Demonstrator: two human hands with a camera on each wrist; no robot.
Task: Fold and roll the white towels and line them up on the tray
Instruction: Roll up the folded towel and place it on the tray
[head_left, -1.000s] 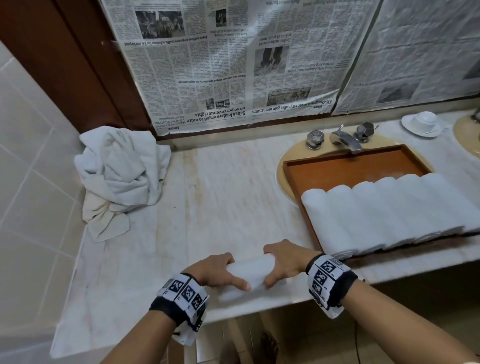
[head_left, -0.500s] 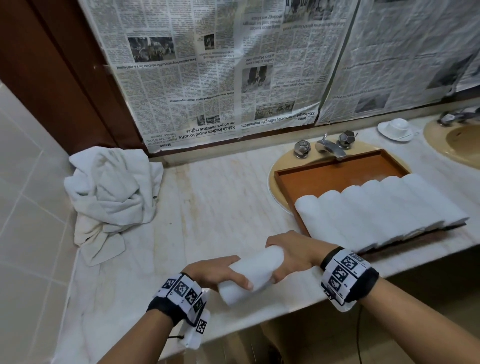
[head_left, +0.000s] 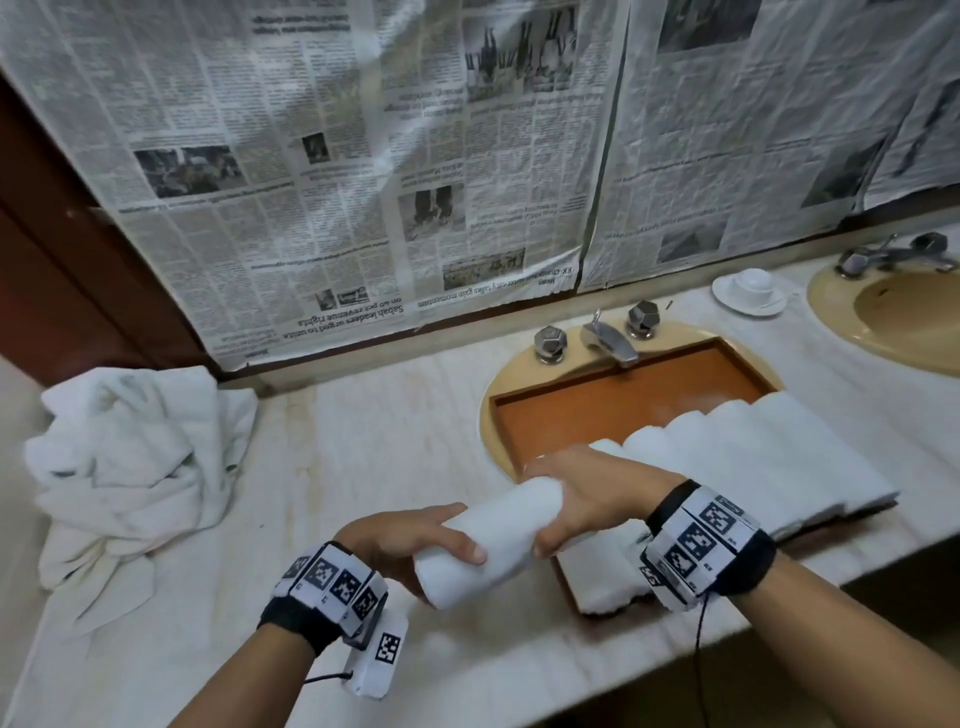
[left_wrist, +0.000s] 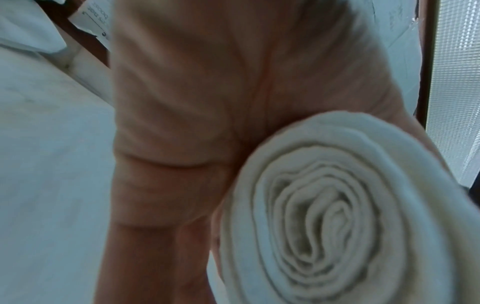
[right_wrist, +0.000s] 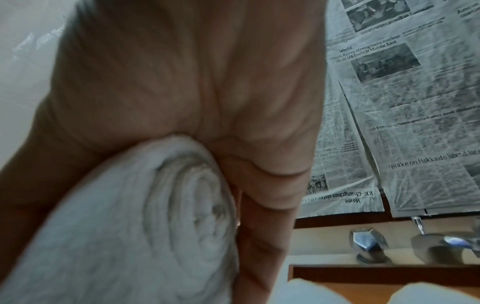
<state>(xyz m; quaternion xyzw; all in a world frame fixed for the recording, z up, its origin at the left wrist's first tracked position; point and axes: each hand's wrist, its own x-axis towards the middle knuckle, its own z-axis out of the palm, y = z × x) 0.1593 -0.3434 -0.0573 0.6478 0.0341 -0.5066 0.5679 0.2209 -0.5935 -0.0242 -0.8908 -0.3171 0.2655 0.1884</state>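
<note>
Both hands grasp one rolled towel (head_left: 488, 540), lifted off the counter (head_left: 363, 457) at lower centre of the head view. Left hand (head_left: 405, 540) is curled round its near end, right hand (head_left: 587, 499) round the far end; the spiral end shows in both wrist views.

The roll's far end is over the left edge of the tray (head_left: 623, 405), which sits over a sink (head_left: 493, 410) at centre right. The row of rolled towels (head_left: 753, 467) fills the tray's near half and overhangs its near rim. The far half is bare wood.

A heap of loose towels (head_left: 135, 467) lies mid-left, with bare counter between it and the hands.

The right wrist hides where the leftmost tray roll starts. The second sink (head_left: 893, 322) is cut off at the right edge. Fingertips are out of sight in the wrist views.
</note>
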